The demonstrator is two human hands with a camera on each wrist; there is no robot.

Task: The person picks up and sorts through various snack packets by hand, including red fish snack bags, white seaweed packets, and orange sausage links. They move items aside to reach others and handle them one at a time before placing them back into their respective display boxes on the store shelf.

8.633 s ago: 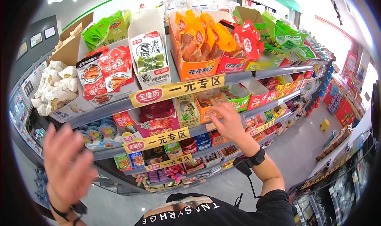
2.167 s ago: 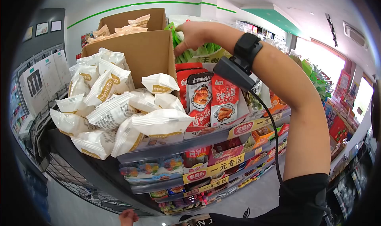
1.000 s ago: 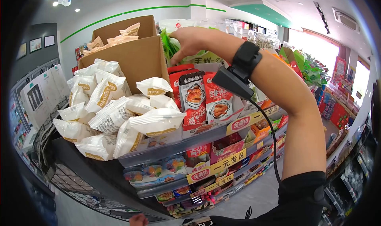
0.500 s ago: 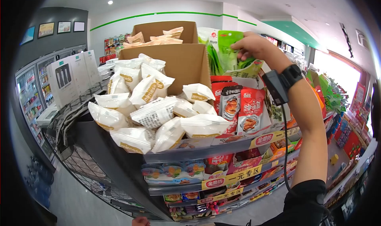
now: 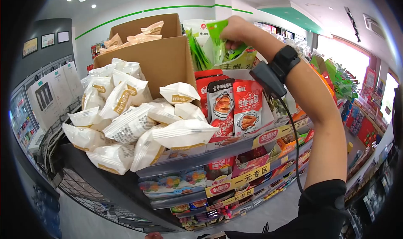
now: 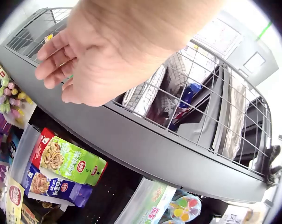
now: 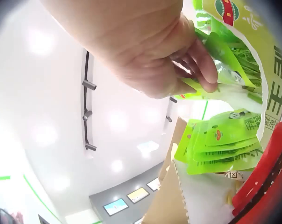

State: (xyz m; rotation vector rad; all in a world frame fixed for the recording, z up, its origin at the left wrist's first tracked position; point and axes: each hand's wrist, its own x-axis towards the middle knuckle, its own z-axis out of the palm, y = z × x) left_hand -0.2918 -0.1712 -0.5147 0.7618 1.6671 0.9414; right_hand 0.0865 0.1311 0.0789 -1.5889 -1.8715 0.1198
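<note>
My right hand [image 5: 238, 32] is over the torn-open box [image 5: 248, 59] of green snack pouches at the back of the top shelf. Thumb and fingers pinch a bright green snack pouch [image 5: 216, 34] by its upper part, and it stands higher than the others. More green pouches [image 7: 225, 144] lean in the box beside it, as the right wrist view shows. My left hand [image 6: 96, 65] hangs low in front of the rack, fingers loosely bent and holding nothing; only a bit of it shows at the bottom of the head view.
White wrapped packets [image 5: 126, 121] heap over the shelf's left corner before a tall cardboard box [image 5: 147, 67]. Red pouches [image 5: 247, 107] stand in front of the green box. A wire basket [image 6: 201, 102] is fixed on the rack's end. Lower shelves [image 5: 235, 184] carry more snacks.
Both hands were apart in front of the middle shelves at first. Then the right hand reached into the green box and drew a pouch partly up. The left hand dropped low.
</note>
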